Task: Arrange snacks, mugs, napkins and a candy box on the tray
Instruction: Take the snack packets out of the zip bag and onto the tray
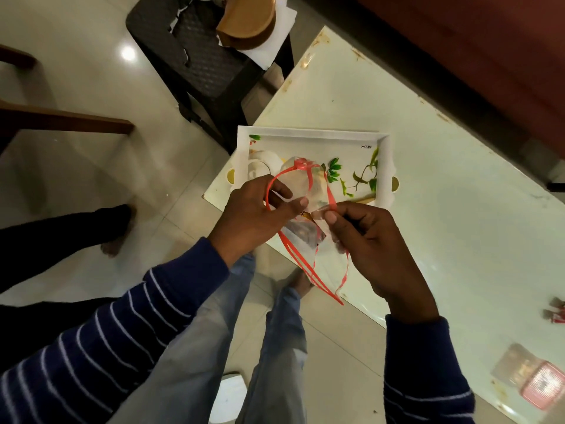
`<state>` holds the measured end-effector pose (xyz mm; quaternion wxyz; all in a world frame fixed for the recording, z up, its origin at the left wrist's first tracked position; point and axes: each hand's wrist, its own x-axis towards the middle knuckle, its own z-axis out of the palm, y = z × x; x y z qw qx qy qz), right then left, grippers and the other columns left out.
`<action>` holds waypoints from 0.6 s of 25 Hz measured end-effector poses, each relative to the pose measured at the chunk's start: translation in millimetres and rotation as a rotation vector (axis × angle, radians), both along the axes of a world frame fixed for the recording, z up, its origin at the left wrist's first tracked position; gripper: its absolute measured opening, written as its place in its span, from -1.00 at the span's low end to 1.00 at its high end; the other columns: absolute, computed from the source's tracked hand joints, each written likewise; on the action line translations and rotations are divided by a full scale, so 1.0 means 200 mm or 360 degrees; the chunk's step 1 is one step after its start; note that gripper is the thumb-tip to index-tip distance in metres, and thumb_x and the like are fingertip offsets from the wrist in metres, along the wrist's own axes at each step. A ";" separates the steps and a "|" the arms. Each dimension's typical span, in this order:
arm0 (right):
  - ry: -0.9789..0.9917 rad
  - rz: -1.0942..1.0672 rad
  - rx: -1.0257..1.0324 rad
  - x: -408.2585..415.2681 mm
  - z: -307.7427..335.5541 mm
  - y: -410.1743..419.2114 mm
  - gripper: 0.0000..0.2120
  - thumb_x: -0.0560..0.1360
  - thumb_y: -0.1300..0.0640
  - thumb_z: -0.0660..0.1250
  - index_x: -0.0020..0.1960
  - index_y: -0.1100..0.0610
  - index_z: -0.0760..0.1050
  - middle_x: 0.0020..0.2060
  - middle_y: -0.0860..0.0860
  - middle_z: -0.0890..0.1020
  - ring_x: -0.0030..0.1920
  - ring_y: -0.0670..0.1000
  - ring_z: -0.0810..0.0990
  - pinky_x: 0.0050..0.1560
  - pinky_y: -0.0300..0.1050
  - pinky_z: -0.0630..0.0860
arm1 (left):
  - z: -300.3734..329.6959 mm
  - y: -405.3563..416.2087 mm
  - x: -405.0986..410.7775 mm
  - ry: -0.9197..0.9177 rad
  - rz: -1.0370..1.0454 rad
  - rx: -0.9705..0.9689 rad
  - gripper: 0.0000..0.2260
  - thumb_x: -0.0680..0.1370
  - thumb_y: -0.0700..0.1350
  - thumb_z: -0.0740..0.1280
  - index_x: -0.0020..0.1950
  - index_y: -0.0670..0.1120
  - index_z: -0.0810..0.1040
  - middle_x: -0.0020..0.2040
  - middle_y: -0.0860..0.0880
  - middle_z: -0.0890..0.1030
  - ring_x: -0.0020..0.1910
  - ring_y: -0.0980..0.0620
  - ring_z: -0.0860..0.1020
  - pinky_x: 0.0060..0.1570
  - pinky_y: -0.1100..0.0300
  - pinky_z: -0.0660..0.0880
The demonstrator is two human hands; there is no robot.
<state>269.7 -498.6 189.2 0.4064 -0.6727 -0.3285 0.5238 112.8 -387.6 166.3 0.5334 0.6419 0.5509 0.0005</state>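
I hold a clear plastic packet (301, 237) tied with a red ribbon (305, 270) above the near edge of the white floral tray (308, 133). My left hand (253, 215) pinches the packet's left side and my right hand (376, 243) pinches its top right flap. Something brown shows inside the packet. A white mug (260, 168) lies in the tray's left part, partly hidden behind the packet. The tray sits at the left corner of the pale table (428, 179).
A clear jar with a pink lid (532, 381) lies on the table at the lower right, and small red wrapped candies (556, 313) sit at the right edge. A dark plastic stool (195, 59) holding a brown item and papers stands beyond the table. Another person's foot (117, 231) rests on the floor at left.
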 end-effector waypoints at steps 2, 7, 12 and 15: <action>-0.0024 -0.0041 -0.0021 0.00 0.00 0.00 -0.85 0.57 0.03 0.28 0.02 -0.03 0.62 -0.29 -0.31 0.67 -0.24 -0.25 0.62 -0.26 -0.43 0.48 | -0.01 0.01 0.00 0.0063 -0.0079 0.0211 -0.85 0.52 -0.01 0.43 -0.05 -0.09 0.59 -0.18 0.02 0.64 -0.21 0.11 0.61 -0.11 0.23 0.58; -0.0936 -0.0659 -0.0194 0.05 -0.01 0.01 -0.82 0.59 0.15 0.36 0.14 0.13 0.67 -0.09 0.01 0.70 -0.16 -0.05 0.61 -0.09 -0.30 0.53 | 0.04 0.02 -0.03 -0.0003 -0.0053 0.0549 -0.83 0.47 -0.14 0.42 -0.30 -0.09 0.50 -0.44 0.04 0.52 -0.43 0.15 0.54 -0.39 0.38 0.44; -0.1382 -0.0418 0.0291 -0.03 0.16 0.07 -0.91 0.53 0.20 0.41 0.01 0.15 0.67 -0.13 0.04 0.66 -0.18 -0.14 0.53 -0.11 -0.50 0.41 | 0.07 0.00 -0.03 -0.0096 -0.0005 0.0531 -0.84 0.45 -0.21 0.41 -0.29 -0.20 0.50 -0.43 -0.10 0.57 -0.43 -0.02 0.55 -0.39 0.19 0.46; -0.1072 0.0363 -0.0395 -0.10 0.11 0.12 -0.76 0.61 0.10 0.32 0.25 0.04 0.63 0.18 0.01 0.67 0.11 -0.05 0.60 0.16 -0.24 0.49 | 0.07 -0.03 -0.03 -0.0169 0.0006 0.0510 -0.83 0.45 -0.19 0.41 -0.31 -0.14 0.48 -0.47 0.00 0.50 -0.49 0.12 0.45 -0.40 0.39 0.35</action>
